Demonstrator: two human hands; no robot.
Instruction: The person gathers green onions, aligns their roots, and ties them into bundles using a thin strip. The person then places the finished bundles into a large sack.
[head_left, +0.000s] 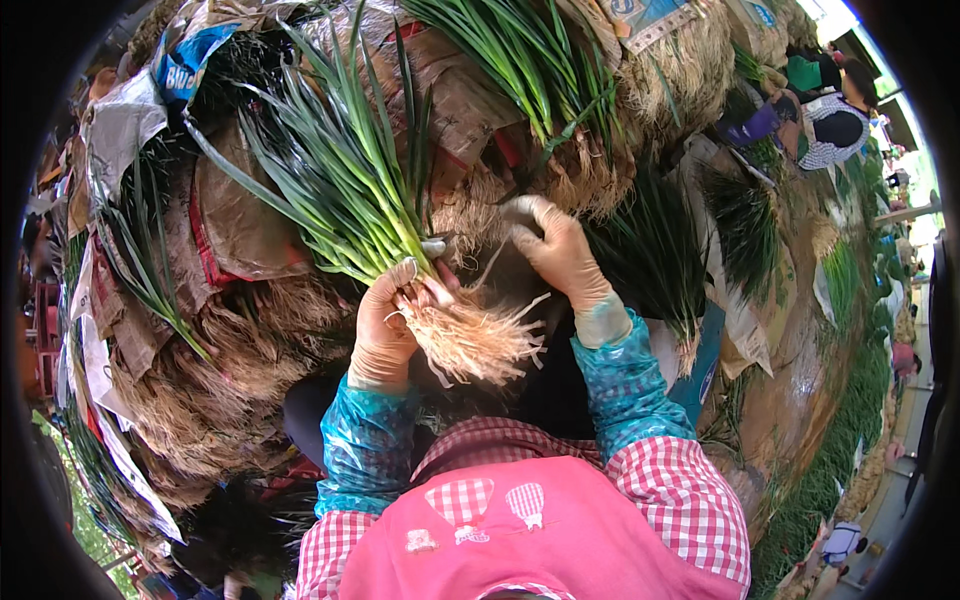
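My gloved left hand (382, 326) grips a bunch of green onions (367, 199) just above the root end. The long green leaves fan away from me to the upper left, and the pale fibrous roots (472, 330) spread towards my lap. To the right of the bunch, my gloved right hand (561, 247) is raised with its fingers bent and apart, with nothing visible in them. One thin stray root strand (491, 264) rises from the bunch towards its fingertips. Beyond both hands another bunch of green onions (536, 75) lies with its roots facing me.
Piled onions with matted roots (210, 390) fill the left side, partly under brown woven sacks (247, 202). Dark-leaved bunches (660, 255) lie to the right, near scraps of sacking (724, 262). A person in a checked garment (836, 131) is at the upper right.
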